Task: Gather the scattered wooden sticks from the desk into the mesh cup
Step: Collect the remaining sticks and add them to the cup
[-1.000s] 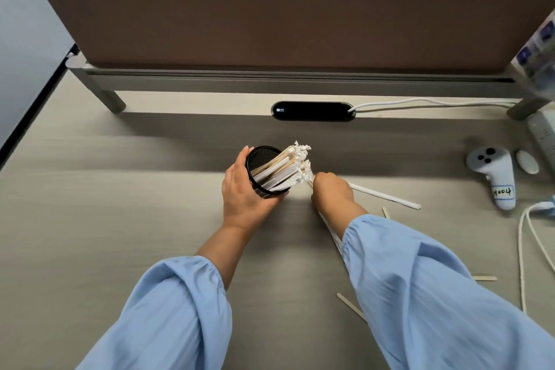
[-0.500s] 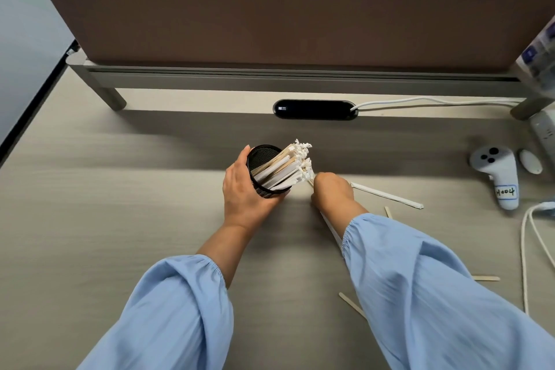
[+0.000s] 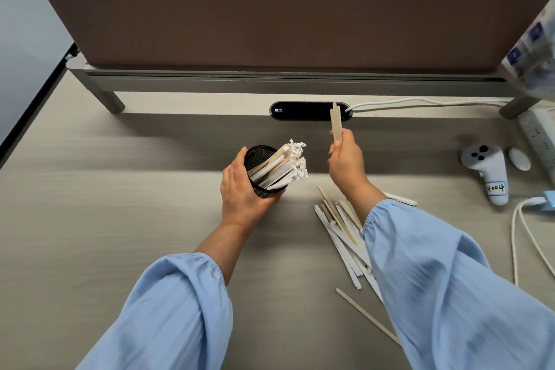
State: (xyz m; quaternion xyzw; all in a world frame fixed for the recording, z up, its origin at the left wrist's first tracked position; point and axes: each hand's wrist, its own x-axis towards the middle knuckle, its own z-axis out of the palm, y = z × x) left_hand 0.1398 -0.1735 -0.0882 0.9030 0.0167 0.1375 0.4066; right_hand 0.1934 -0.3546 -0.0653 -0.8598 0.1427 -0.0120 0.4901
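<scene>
Left hand point(image 3: 240, 189) wraps around the black mesh cup point(image 3: 260, 159), tilting it to the right so the bundle of sticks inside point(image 3: 279, 165) fans out past the rim. Right hand point(image 3: 345, 159), raised above the tabletop point(image 3: 120, 219), pinches a couple of wooden sticks point(image 3: 335, 122) upright, apart from the cup. Beneath that forearm a loose pile of sticks point(image 3: 339, 231) lies on the tabletop, with one single stick point(image 3: 366, 314) nearer the person. A white controller point(image 3: 488, 171) rests far right.
</scene>
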